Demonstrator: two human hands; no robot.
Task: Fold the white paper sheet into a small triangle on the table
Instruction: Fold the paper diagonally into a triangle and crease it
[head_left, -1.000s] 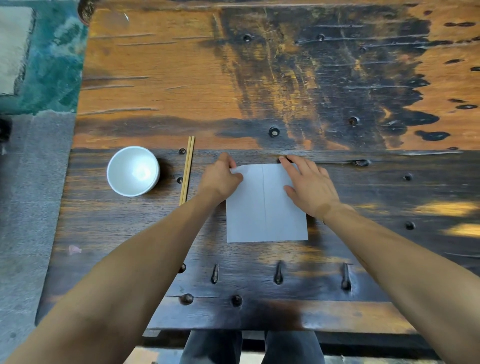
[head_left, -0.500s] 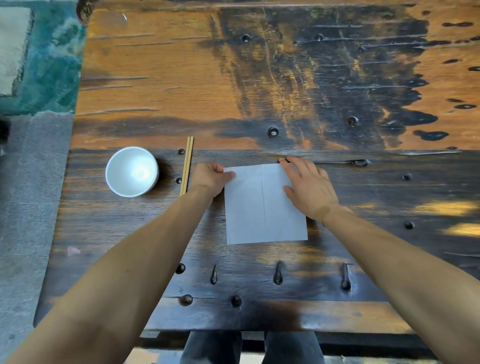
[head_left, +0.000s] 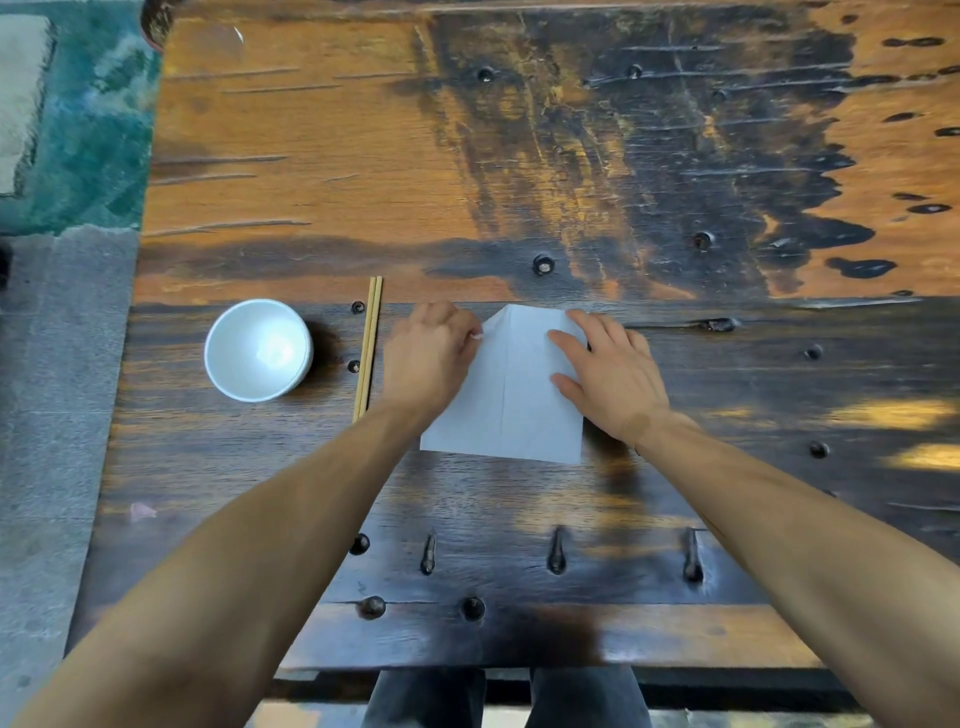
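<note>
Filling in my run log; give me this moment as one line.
left hand pinches paper's far-left corner | right hand flat on paper | bowl, chopsticks left of it | triangle not done

Your stock: white paper (head_left: 511, 395); white bowl (head_left: 258, 349); tan chopsticks (head_left: 368, 345); table (head_left: 363, 171) streaked orange, brown, black; teal mottled rug (head_left: 98, 130).

A paper sheet (head_left: 511, 395) lies flat on a wooden table (head_left: 519, 156), toward the near edge where the person sits. The left hand (head_left: 428, 356) rests on the sheet's left side, at its far left corner; the right hand (head_left: 608, 374) lies on its right side. Just left of the sheet, beyond the left hand, a pair of chopsticks (head_left: 368, 347) lies pointing away from the person. A bowl (head_left: 258, 349) stands upright farther left of the sheet, beside the chopsticks but apart from them.
</note>
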